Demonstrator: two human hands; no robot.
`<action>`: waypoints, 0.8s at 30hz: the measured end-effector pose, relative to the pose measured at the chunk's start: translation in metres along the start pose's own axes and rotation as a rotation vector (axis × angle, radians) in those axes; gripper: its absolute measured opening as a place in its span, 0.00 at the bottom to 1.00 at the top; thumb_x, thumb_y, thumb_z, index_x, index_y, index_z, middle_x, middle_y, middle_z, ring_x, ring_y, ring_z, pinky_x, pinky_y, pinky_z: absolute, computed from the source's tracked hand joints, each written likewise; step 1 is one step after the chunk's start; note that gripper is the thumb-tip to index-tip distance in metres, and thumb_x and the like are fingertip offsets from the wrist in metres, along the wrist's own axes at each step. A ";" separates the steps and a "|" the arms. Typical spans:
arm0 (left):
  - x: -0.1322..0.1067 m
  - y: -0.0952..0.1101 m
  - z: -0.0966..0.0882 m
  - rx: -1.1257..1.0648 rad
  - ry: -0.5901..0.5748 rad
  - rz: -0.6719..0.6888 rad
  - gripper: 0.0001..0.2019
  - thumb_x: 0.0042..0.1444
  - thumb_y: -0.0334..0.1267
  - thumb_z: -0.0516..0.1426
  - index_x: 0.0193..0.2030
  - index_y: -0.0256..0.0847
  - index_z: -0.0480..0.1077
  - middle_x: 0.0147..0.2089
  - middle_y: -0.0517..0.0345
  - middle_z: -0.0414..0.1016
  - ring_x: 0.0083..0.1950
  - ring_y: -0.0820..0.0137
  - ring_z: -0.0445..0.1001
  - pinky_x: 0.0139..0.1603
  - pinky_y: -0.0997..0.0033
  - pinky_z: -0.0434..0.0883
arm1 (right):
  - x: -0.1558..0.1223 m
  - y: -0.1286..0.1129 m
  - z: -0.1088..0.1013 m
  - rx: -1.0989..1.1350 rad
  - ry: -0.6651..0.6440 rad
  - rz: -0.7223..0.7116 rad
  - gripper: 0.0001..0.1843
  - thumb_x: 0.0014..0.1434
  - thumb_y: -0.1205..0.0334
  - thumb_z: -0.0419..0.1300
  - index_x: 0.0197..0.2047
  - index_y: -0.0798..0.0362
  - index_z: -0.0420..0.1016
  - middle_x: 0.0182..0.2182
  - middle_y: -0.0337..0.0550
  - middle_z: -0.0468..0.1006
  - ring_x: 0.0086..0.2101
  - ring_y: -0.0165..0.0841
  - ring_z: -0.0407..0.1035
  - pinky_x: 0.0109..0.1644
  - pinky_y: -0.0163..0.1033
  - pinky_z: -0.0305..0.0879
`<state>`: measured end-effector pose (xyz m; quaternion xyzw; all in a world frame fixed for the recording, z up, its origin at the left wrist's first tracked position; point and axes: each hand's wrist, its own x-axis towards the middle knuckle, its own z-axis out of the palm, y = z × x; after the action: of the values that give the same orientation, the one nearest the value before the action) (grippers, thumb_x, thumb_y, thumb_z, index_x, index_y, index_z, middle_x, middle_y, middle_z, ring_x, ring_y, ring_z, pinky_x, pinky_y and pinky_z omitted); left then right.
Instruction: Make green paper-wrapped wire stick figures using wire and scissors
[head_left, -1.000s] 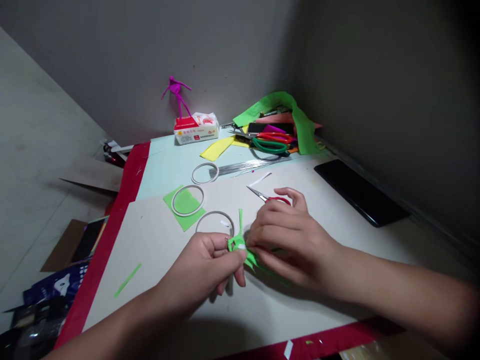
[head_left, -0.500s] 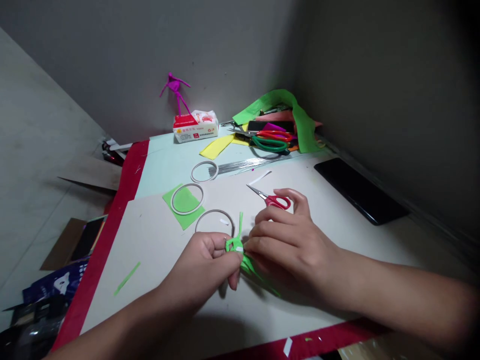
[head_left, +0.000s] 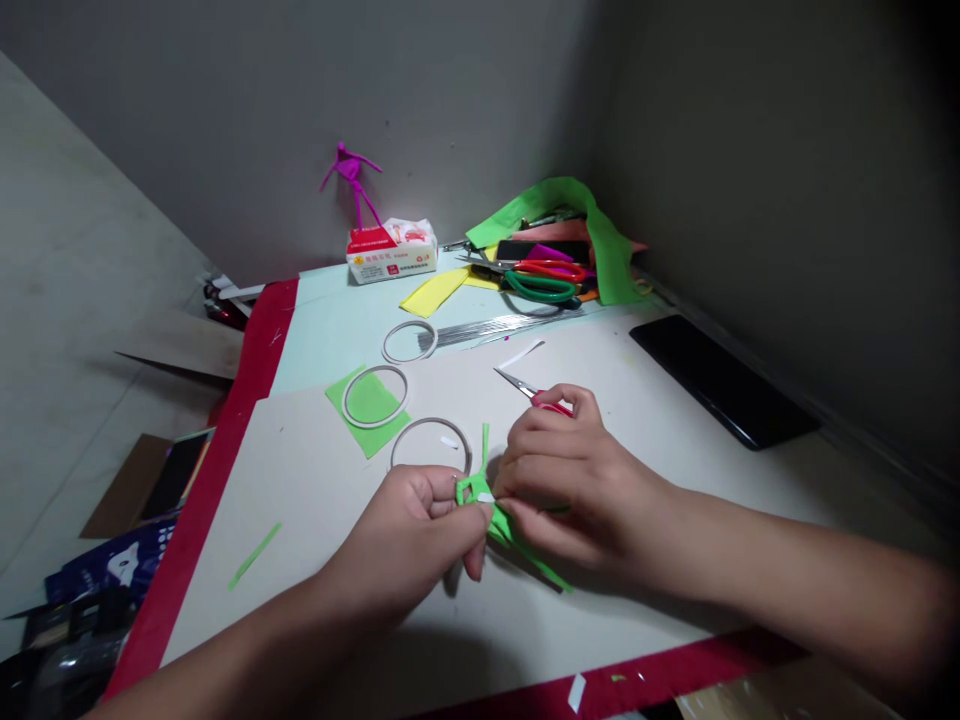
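Note:
Between my hands is a small green paper-wrapped figure (head_left: 507, 532) with thin limbs, one pointing up and others trailing down to the right. A bit of white tape (head_left: 486, 497) shows on its middle. My left hand (head_left: 420, 520) pinches its body between thumb and fingers. With bent fingers closed at the figure's right side, my right hand (head_left: 577, 485) grips its edge; the exact spot is hidden under the fingertips. Just beyond that hand lie small scissors (head_left: 525, 385) with red handles, partly covered by it.
Tape rings (head_left: 375, 425) lie left of centre, one over a green paper square (head_left: 360, 440). Metal wires (head_left: 495, 328), larger scissors (head_left: 544, 285) and coloured paper sit at the back. A magenta figure (head_left: 349, 170) stands on a box (head_left: 394, 262). A black phone (head_left: 720, 380) lies right.
My right hand's raised index finger has lowered and curled in, covering more of the red scissor handles. The green figure has shifted slightly right, and its lower strips show further out.

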<state>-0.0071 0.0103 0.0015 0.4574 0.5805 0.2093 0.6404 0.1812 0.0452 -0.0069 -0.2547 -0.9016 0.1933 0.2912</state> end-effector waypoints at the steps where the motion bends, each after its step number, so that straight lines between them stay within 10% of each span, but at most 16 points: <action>1: 0.000 0.000 0.000 -0.002 -0.002 -0.006 0.13 0.48 0.33 0.54 0.14 0.39 0.64 0.15 0.64 0.62 0.20 0.77 0.56 0.23 0.75 0.52 | 0.000 0.000 -0.001 0.019 -0.023 0.016 0.07 0.59 0.68 0.57 0.32 0.54 0.75 0.26 0.36 0.74 0.32 0.29 0.65 0.53 0.50 0.46; 24: -0.003 0.001 0.004 0.031 0.030 -0.016 0.11 0.47 0.33 0.53 0.16 0.39 0.64 0.16 0.64 0.64 0.20 0.77 0.58 0.23 0.76 0.54 | -0.003 0.000 0.001 -0.111 0.096 -0.092 0.04 0.59 0.67 0.58 0.32 0.54 0.73 0.27 0.37 0.76 0.32 0.31 0.67 0.54 0.53 0.46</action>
<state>-0.0035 0.0066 0.0040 0.4595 0.5968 0.2018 0.6260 0.1824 0.0433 -0.0092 -0.2378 -0.9068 0.1168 0.3279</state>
